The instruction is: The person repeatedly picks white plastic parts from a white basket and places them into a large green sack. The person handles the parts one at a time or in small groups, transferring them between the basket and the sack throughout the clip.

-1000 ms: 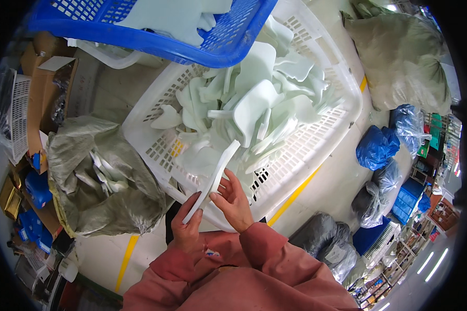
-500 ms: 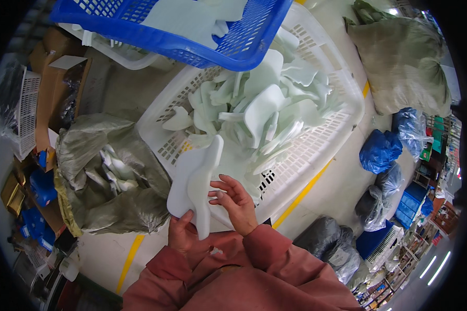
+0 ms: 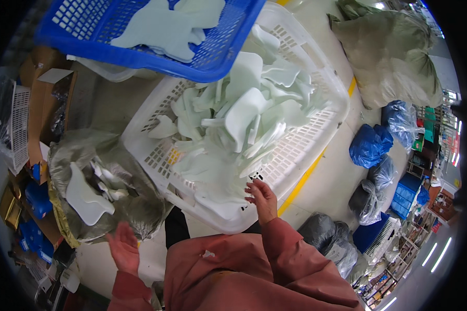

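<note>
A pale white foam-like cutout (image 3: 84, 199) lies over the opening of a grey-green woven sack (image 3: 140, 207) on the left. My left hand (image 3: 123, 246) is just below the cutout, apart from it, empty and with its fingers spread. Over the near right corner of a large white perforated basket (image 3: 340, 101) is my right hand (image 3: 263, 201), its fingers loosely bent and apart, nothing seen in them. Many similar pale cutouts (image 3: 246, 116) lie heaped in that basket, overlapping one another. Smaller white pieces (image 3: 107, 181) lie deeper in the sack.
A blue perforated basket (image 3: 213, 72) with flat pale cutouts overhangs the far side of the white basket. Cardboard boxes (image 3: 39, 114) stand at the left. Blue plastic bags (image 3: 368, 147), dark bags (image 3: 321, 233) and a large bulky sack (image 3: 389, 57) sit on the right floor.
My left hand has carried the cutout left to the sack and let it go. My right hand has moved right and slightly down. The view has shifted a little.
</note>
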The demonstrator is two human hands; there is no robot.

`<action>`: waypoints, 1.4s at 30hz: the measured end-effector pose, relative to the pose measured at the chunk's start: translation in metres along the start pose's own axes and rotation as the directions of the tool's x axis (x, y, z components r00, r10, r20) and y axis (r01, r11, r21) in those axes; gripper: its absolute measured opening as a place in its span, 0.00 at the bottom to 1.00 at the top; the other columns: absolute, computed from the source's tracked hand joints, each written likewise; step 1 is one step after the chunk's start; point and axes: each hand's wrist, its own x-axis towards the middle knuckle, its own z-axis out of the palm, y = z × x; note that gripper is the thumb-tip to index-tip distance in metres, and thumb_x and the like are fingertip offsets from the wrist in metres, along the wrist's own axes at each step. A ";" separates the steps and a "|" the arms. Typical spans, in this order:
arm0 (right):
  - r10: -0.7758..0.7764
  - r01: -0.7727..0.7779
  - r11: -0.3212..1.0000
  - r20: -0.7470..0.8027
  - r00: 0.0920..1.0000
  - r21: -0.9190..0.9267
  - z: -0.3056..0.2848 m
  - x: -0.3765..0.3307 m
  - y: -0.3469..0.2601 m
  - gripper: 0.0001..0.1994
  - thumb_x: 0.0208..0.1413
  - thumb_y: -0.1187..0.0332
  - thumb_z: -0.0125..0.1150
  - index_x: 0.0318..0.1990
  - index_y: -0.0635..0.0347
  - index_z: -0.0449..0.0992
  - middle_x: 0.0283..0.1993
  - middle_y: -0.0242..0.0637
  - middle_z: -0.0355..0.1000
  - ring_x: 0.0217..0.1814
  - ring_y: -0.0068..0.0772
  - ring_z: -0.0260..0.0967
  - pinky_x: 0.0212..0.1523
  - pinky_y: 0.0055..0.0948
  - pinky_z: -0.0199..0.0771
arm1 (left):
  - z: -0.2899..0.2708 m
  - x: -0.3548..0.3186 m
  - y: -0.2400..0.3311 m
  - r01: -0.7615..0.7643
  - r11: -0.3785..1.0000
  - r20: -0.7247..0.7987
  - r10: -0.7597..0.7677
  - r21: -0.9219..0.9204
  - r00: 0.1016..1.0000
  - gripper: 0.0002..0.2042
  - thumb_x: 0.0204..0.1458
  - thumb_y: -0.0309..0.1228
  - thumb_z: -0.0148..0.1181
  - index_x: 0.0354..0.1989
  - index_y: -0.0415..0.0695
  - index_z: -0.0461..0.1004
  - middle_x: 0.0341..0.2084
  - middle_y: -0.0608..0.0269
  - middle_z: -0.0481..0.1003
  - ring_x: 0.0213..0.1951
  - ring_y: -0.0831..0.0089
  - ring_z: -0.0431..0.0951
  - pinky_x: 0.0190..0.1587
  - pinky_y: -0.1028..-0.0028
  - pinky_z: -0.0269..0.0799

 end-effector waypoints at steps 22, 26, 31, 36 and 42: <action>0.010 -0.009 0.995 -0.014 1.000 0.095 -0.067 0.186 -0.023 0.47 0.60 0.39 0.54 0.77 0.49 0.36 0.77 0.48 0.42 0.76 0.50 0.46 0.68 0.52 0.56 | 0.272 0.162 -0.331 -0.724 0.248 0.755 -0.050 0.644 0.654 0.31 0.50 0.34 0.69 0.63 0.42 0.66 0.62 0.46 0.65 0.62 0.51 0.66 0.64 0.61 0.61; -0.047 0.017 0.940 0.079 0.996 0.341 -0.081 0.190 -0.004 0.34 0.68 0.50 0.49 0.75 0.51 0.47 0.71 0.39 0.55 0.70 0.39 0.56 0.65 0.41 0.63 | 0.279 0.128 -0.351 -0.859 0.085 0.862 -0.008 0.505 0.506 0.33 0.49 0.31 0.68 0.66 0.43 0.64 0.63 0.48 0.65 0.64 0.49 0.63 0.66 0.57 0.59; -0.072 0.021 0.865 0.083 0.994 0.501 -0.113 0.157 0.013 0.24 0.67 0.64 0.52 0.68 0.58 0.59 0.62 0.40 0.66 0.62 0.33 0.66 0.59 0.33 0.70 | 0.281 0.081 -0.349 -0.885 -0.046 0.883 -0.056 0.463 0.465 0.33 0.49 0.30 0.68 0.66 0.43 0.65 0.60 0.45 0.65 0.62 0.41 0.62 0.65 0.53 0.60; -0.051 0.023 0.864 0.043 0.998 0.503 -0.133 0.121 0.016 0.22 0.66 0.66 0.54 0.66 0.61 0.63 0.60 0.41 0.68 0.59 0.32 0.68 0.55 0.32 0.73 | 0.274 0.032 -0.342 -0.908 -0.097 0.907 -0.076 0.407 0.414 0.32 0.48 0.30 0.67 0.64 0.44 0.66 0.58 0.45 0.66 0.62 0.37 0.61 0.64 0.51 0.62; 0.011 0.021 0.875 -0.063 0.998 0.483 -0.163 0.064 0.015 0.22 0.66 0.66 0.53 0.65 0.61 0.63 0.60 0.41 0.68 0.59 0.31 0.68 0.55 0.32 0.73 | 0.264 -0.018 -0.330 -0.928 -0.169 0.928 -0.120 0.332 0.353 0.32 0.49 0.34 0.68 0.65 0.55 0.67 0.61 0.53 0.65 0.65 0.44 0.60 0.60 0.49 0.65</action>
